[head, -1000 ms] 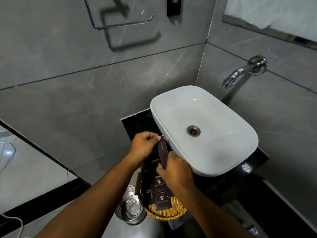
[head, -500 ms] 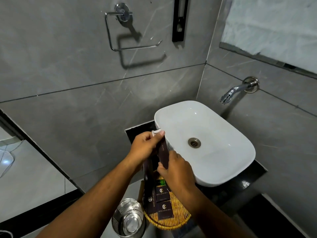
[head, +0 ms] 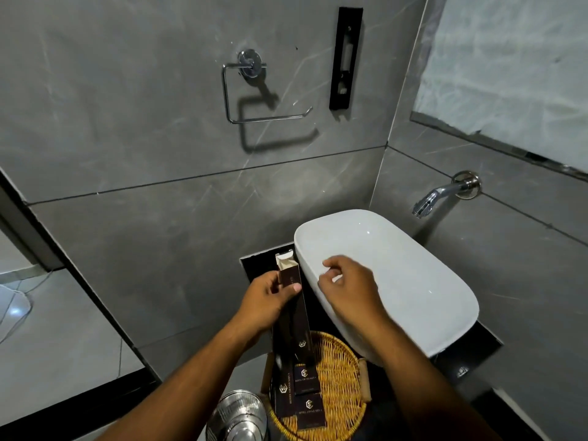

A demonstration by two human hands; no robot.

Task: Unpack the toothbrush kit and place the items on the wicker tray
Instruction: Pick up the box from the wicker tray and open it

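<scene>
Since before, right hand (head: 348,286) left the long dark-brown cardboard toothbrush box (head: 294,308) and hovers loosely open beside it. Left hand (head: 269,302) grips the box, top flap open. Below both hands sits the round wicker tray (head: 343,393).

The long, slim dark-brown cardboard toothbrush box (head: 294,310) is standing nearly upright, its top flap (head: 285,261) hanging open and showing a pale lining. Its lower end is dipping toward the round woven wicker tray (head: 342,389), which is sitting just beside the basin. Three small dark packets with gold logos (head: 304,397) are lying overlapped on the tray's left half.
</scene>
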